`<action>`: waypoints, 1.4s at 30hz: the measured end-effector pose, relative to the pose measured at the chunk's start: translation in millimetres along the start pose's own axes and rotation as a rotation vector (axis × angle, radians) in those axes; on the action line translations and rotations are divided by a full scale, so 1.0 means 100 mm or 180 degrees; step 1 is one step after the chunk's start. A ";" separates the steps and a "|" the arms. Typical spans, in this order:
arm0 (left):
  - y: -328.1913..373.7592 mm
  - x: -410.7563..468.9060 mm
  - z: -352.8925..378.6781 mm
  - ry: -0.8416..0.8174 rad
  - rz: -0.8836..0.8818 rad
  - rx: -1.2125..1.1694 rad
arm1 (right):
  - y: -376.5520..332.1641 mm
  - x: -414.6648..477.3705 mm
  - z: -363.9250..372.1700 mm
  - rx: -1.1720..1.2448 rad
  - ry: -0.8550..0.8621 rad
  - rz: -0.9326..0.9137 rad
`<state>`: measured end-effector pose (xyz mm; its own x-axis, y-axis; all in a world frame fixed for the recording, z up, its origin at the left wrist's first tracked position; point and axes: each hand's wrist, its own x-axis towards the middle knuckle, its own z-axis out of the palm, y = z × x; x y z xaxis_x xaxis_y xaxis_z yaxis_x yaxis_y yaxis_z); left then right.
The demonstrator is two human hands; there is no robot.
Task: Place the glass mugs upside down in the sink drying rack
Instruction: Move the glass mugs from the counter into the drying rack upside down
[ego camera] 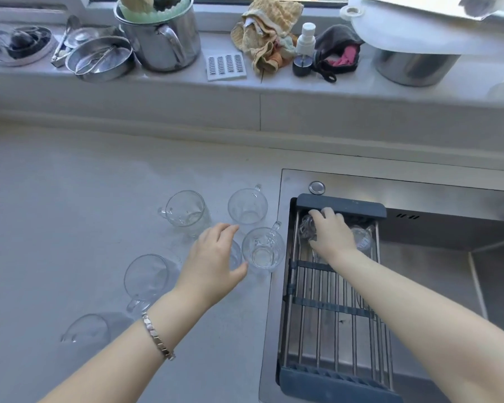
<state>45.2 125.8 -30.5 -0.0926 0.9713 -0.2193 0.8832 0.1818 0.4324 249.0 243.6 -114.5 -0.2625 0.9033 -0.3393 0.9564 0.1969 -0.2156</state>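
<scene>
Both my hands busy: right hand (pixel 330 234) gripping a clear glass mug (pixel 308 228) at the far end of the dark-framed steel-bar sink rack (pixel 332 315), left hand (pixel 216 257) spread wide over another mug (pixel 235 254) left of it.

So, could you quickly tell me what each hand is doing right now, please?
Left hand: open, reaching over a glass mug on the counter, not yet gripping.
Right hand: closed on a glass mug in the drying rack.

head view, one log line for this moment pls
right hand: on mug in drying rack | left hand: over counter mug | counter: other mugs upright
</scene>
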 end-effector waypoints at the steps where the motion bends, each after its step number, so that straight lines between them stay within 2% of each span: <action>1: -0.02 0.00 0.01 -0.0095 -0.0040 0.0111 | 0.00 -0.02 -0.01 0.0144 0.0020 0.0071; 5: -0.10 0.01 0.09 -0.0353 -0.0169 0.0480 | -0.14 -0.32 -0.01 0.0887 0.0254 0.0061; 9: -0.16 -0.01 0.13 -0.0558 -0.0377 0.0464 | -0.49 -0.72 0.14 0.2319 -0.0358 -0.0250; 12: -0.18 -0.03 0.13 -0.0499 -0.0486 0.0244 | -0.75 -0.72 0.32 0.3317 -0.0136 0.0082; 15: -0.17 -0.05 0.09 -0.0436 -0.0606 0.0192 | -0.91 -0.65 0.38 0.3674 0.0180 0.0338; 20: -0.15 -0.18 0.07 -0.0304 -0.0665 0.0121 | -0.73 -0.86 0.20 0.3442 0.0093 0.0220; 24: -0.04 -0.33 0.11 -0.0241 -0.0514 0.0017 | -0.25 -1.26 -0.08 0.3032 -0.0337 0.0224; 27: 0.08 -0.42 0.18 -0.0204 -0.0388 -0.0115 | 0.15 -1.47 -0.24 0.2645 -0.0781 0.0735; 31: 0.21 -0.51 0.29 -0.0223 -0.0319 -0.0240 | 0.51 -1.55 -0.27 0.1954 -0.0970 0.1239; 35: 0.22 -0.55 0.33 -0.0315 -0.0278 -0.0208 | 0.49 -1.35 -0.25 0.1461 -0.1212 0.1228; 38: 0.18 -0.57 0.30 -0.0263 -0.0237 -0.0183 | 0.30 -1.10 -0.15 0.1458 -0.1495 0.1362; 42: 0.10 -0.62 0.23 -0.0086 -0.0241 -0.0167 | 0.00 -0.77 -0.05 0.1161 -0.1385 0.1473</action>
<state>70.6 64.0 -32.5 -0.1451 0.9500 -0.2764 0.8488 0.2631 0.4587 269.5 176.1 -83.6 0.0585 0.6153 -0.7861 0.8983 -0.3759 -0.2275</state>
